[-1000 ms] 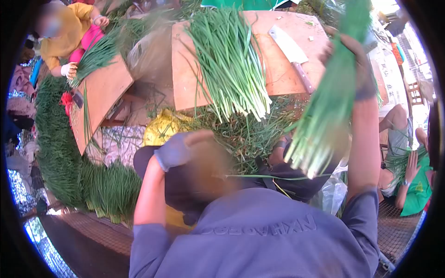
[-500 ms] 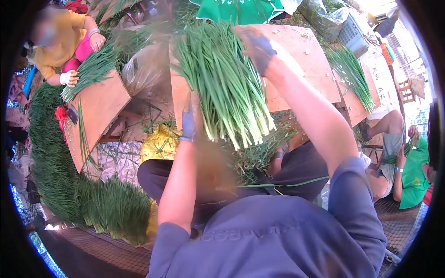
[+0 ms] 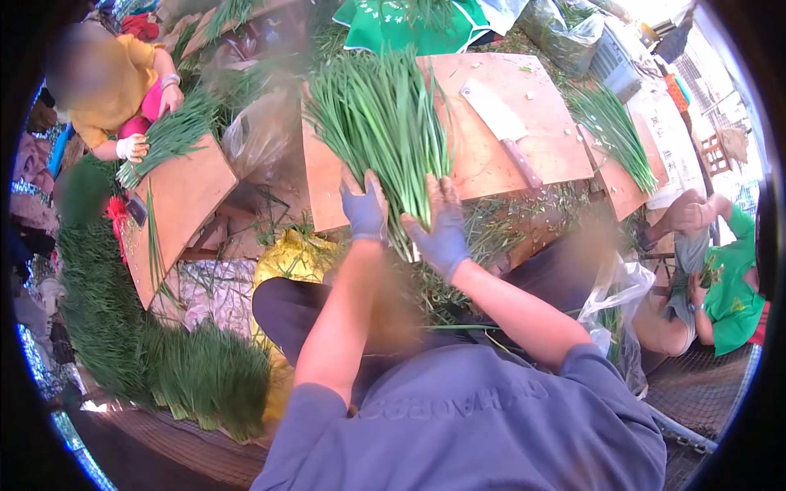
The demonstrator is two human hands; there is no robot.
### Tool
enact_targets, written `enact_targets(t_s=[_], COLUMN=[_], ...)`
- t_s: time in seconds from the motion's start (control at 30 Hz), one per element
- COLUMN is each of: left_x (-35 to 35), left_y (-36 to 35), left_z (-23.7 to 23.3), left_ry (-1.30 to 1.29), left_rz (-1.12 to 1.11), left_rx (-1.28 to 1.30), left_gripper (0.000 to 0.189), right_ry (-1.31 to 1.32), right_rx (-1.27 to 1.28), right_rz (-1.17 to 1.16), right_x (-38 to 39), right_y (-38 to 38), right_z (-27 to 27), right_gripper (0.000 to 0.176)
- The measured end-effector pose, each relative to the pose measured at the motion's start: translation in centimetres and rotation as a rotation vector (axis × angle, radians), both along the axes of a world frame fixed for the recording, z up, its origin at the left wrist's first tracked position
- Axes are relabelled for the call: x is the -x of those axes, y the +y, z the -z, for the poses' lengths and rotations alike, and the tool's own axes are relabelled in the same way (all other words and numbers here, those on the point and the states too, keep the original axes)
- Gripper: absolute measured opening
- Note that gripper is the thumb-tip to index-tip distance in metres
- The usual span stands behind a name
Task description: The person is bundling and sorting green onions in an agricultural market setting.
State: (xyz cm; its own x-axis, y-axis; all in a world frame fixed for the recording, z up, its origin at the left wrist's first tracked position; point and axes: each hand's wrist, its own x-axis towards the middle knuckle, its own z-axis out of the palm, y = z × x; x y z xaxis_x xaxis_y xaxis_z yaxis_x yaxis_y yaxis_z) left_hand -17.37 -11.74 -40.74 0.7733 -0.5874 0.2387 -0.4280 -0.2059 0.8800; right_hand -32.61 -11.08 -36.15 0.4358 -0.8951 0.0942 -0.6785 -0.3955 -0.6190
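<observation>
A large bunch of long green stalks (image 3: pixel 381 114) lies on the wooden board (image 3: pixel 327 196), its pale ends toward my body. My left hand (image 3: pixel 364 206), in a blue glove with bare-looking fingertips, presses on the bunch's left side near those ends. On the right side, my right hand (image 3: pixel 442 227), gloved the same way, lies against the stalks with its fingers spread. Both hands touch the bunch from either side. To the right, a cleaver (image 3: pixel 497 114) rests flat on the board, its handle toward the board's front edge.
At the left, a person in yellow (image 3: pixel 115 86) handles another bunch (image 3: pixel 176 135) on a board. Rows of stalks (image 3: pixel 98 278) stand below. A yellow sack (image 3: pixel 295 262) is near my knee. At the right are a person in green (image 3: pixel 733 282) and more stalks (image 3: pixel 614 135).
My right hand has come down from the bunch's upper right to its lower right side. The cleaver now shows fully. My left hand has shifted slightly right, onto the stalks.
</observation>
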Motion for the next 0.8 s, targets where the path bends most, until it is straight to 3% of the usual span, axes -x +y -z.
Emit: enact_targets(t_s=[0.1, 0.2, 0.27, 0.3, 0.33, 0.37, 0.43, 0.5, 0.57, 0.63, 0.67, 0.73, 0.77, 0.8], left_x=[-0.4, -1.6, -2.3, -2.6, -2.8, -2.8, -2.9, -2.3, -1.2, -2.0, -2.9, -3.5, -3.8, -2.5], left_y=[-0.5, 1.0, 1.8, 2.1, 2.0, 1.8, 1.9, 2.7, 3.9, 4.2, 4.5, 3.9, 3.5, 2.6], left_z=[-0.6, -1.6, -1.1, -1.1, -1.1, -1.2, -0.4, -0.9, -3.1, -1.9, -1.3, -1.5, -1.7, -5.4], left_ry=[-0.015, 0.044, 0.094, 0.131, 0.166, 0.153, 0.151, 0.096, -0.885, -0.858, -0.562, -0.604, -0.625, -0.579], left_rz=[-0.031, 0.047, 0.077, 0.135, 0.201, 0.222, 0.235, 0.230, 0.329, 0.323, 0.372, 0.355, 0.346, 0.274], left_rx=[0.003, 0.025, 0.068, 0.142, 0.218, 0.216, 0.174, 0.153, 0.213, 0.151, 0.059, 0.017, -0.004, -0.137], left_gripper=[0.060, 0.054, 0.051, 0.049, 0.047, 0.047, 0.045, 0.048, 0.054, 0.060, 0.054, 0.053, 0.052, 0.054], right_ry=[0.052, -0.078, -0.151, 0.052, 0.239, 0.221, 0.408, 0.302, 0.139, 0.043, -0.187, 0.252, 0.095, -0.059], right_rx=[-0.087, 0.422, 0.034, -0.224, -0.492, -0.484, -0.466, -0.521, -0.634, -0.545, -0.234, -1.051, -0.856, -0.659], right_rz=[-0.037, -0.215, -0.784, -1.130, -1.206, -1.190, -1.587, -1.431, -1.148, -1.163, -1.545, -1.360, -1.392, -1.413], right_x=[0.8, 5.0, 7.4, 6.8, 6.5, 5.1, 1.3, 0.3, -0.5, 0.5, 1.5, 5.5, 6.0, 6.3], right_y=[-0.4, 2.1, 4.0, 4.1, 4.6, 4.4, 3.5, 2.9, 2.0, 2.2, 2.6, 0.4, -0.9, -2.3], right_z=[-1.3, -6.3, -6.9, -5.9, -6.4, -4.1, 1.7, 1.6, 1.4, 0.3, 2.9, -10.2, -10.7, -11.1], right_gripper=[0.085, 0.062, 0.047, 0.038, 0.036, 0.036, 0.036, 0.036, 0.036, 0.034, 0.035, 0.035, 0.035, 0.035])
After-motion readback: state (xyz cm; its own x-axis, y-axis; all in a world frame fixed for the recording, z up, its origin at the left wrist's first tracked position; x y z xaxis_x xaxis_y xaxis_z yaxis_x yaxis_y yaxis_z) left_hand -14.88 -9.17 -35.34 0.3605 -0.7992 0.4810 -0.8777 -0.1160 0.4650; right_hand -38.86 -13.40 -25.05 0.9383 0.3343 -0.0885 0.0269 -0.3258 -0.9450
